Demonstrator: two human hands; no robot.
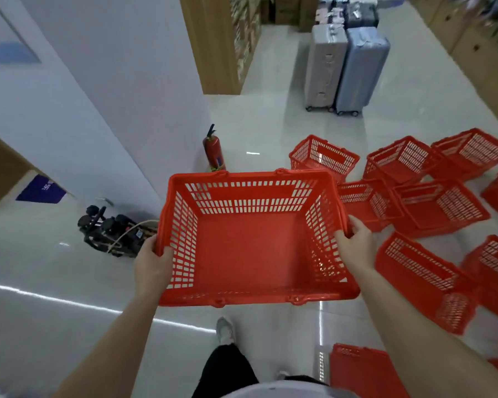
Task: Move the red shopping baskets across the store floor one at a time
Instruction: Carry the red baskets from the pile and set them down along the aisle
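left hand (153,262) curled over the 9 o'clock rim | basket (250,248) carried above the floor (69,282), dead centre, long axis 9-to-3 | right hand (357,245) curled over the 3 o'clock rim | other baskets (440,208) on floor at 2-4 o'clock, nearer right hand

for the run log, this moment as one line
step: carry | left hand: grips basket left rim | right hand: grips right rim | basket: empty, off floor | other baskets: on floor, right

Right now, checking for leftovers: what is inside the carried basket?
Nothing shows inside the basket: only its bare red bottom and slotted walls. The left hand and right hand grip its side rims, covering small bits of wall.
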